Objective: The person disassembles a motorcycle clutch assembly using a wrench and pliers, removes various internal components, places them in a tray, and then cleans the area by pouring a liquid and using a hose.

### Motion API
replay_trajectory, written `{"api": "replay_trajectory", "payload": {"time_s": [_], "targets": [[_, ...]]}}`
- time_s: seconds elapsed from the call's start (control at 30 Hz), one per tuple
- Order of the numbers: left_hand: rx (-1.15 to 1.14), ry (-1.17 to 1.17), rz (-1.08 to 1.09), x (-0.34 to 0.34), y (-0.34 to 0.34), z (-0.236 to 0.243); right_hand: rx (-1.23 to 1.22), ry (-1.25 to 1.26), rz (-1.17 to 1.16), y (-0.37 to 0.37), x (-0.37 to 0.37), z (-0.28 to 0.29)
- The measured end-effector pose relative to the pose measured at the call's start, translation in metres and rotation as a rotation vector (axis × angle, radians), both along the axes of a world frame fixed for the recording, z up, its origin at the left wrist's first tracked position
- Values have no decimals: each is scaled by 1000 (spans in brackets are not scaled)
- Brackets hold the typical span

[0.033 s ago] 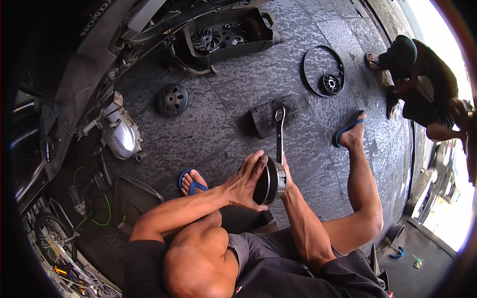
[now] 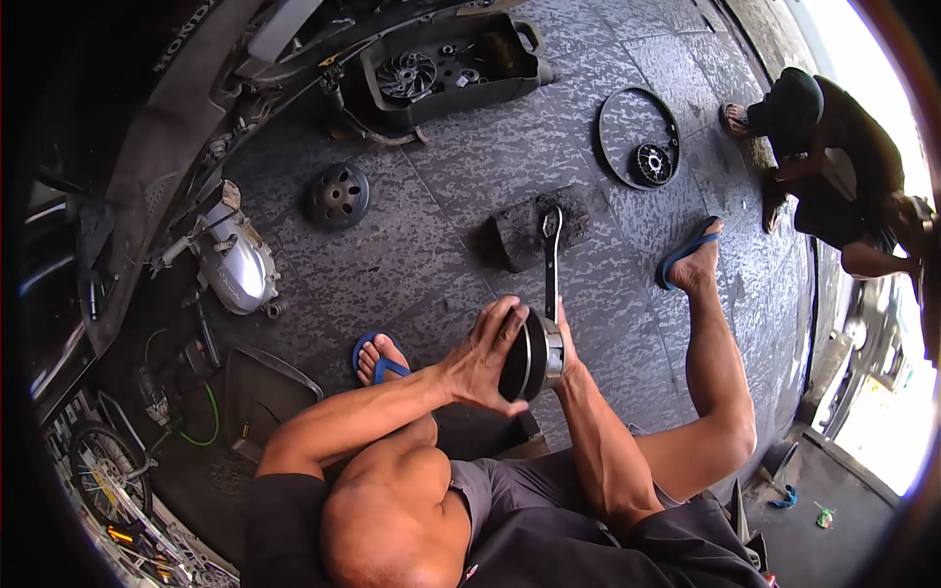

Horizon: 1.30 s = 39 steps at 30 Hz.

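My left hand [image 2: 475, 358] is wrapped round the left side of a round, thick metal part [image 2: 534, 358] with a dark face and silver rims. My right hand [image 2: 570, 370] grips it from the right, mostly hidden behind it. A long silver wrench [image 2: 552, 269] stands up from the part, its ring end over a dark, worn block [image 2: 515, 235] on the floor. Whether my right fingers also hold the wrench is hidden.
A scooter body [image 2: 147, 176] runs along the left, near a silver cover [image 2: 240, 265], perforated bell [image 2: 340, 196] and parts tray [image 2: 451, 98]. A belt with pulley [image 2: 652, 167] lies beyond the block. A crouching person [image 2: 843, 176] is at right. My sandalled feet [image 2: 691, 260] flank the work.
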<state>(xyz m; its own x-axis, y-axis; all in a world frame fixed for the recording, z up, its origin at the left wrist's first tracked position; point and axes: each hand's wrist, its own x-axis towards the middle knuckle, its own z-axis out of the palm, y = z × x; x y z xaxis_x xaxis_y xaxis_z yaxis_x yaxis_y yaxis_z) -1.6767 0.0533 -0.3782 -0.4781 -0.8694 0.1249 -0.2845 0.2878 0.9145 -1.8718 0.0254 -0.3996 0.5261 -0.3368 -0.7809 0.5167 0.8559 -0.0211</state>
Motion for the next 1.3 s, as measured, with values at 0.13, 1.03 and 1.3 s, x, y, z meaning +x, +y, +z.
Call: {"api": "replay_trajectory", "payload": {"time_s": [0.13,1.03,1.3], "targets": [[875,367,118,1,7,-6,-165,297,92,1,8,4],[788,490,760,59,-43,5,-1658,1408,1023,-20,115,28],[539,-369,1178,213,58,38,-1589,1232,1221,-22,91,53]]}}
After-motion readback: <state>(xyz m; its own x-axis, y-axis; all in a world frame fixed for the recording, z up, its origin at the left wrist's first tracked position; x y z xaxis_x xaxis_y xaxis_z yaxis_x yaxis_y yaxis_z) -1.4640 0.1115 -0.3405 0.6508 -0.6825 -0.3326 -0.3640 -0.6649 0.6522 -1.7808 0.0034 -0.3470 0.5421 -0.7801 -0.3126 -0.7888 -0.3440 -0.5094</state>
